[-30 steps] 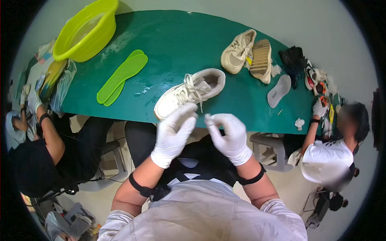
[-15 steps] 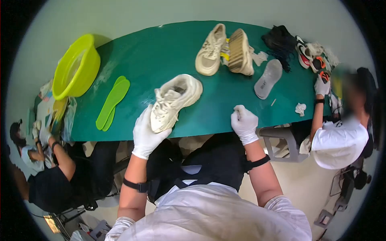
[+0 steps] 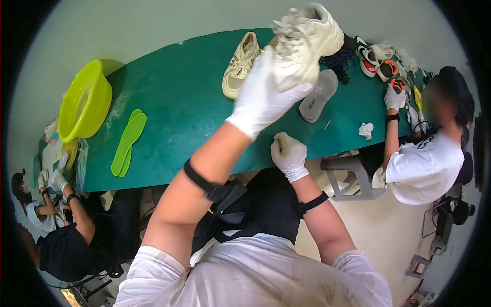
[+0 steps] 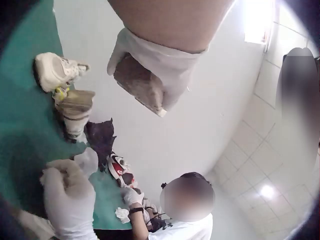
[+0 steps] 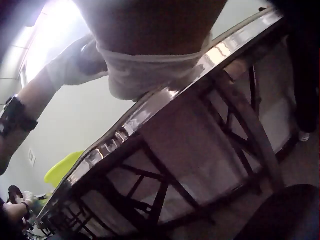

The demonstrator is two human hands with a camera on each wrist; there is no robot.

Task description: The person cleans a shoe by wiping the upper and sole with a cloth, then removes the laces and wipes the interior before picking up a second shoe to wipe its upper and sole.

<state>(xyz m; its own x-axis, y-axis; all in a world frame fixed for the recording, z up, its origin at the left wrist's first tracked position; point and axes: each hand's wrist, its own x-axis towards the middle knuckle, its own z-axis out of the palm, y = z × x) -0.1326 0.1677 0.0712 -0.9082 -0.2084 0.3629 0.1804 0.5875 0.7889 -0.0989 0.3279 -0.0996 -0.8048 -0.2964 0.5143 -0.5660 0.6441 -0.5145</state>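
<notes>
My gloved left hand grips a white lace-up sneaker by its toe end, raised over the far part of the table. In the left wrist view the sneaker's sole shows beneath the glove. My gloved right hand is at the near table edge with its fingers curled; nothing shows between them. Behind the raised sneaker stands a cream sneaker. Its mate, lying on its side, is mostly hidden in the head view. A grey insole lies to the right.
Two green insoles lie overlapped at left, near a yellow-green basin. A crumpled white scrap and a small stick are on the green table. At right a person handles shoes; others work at far left.
My left hand has taken hold of the white sneaker by the toe and lifted it up and to the right. The right hand has moved away from it, fingers curled. The head view has shifted.
</notes>
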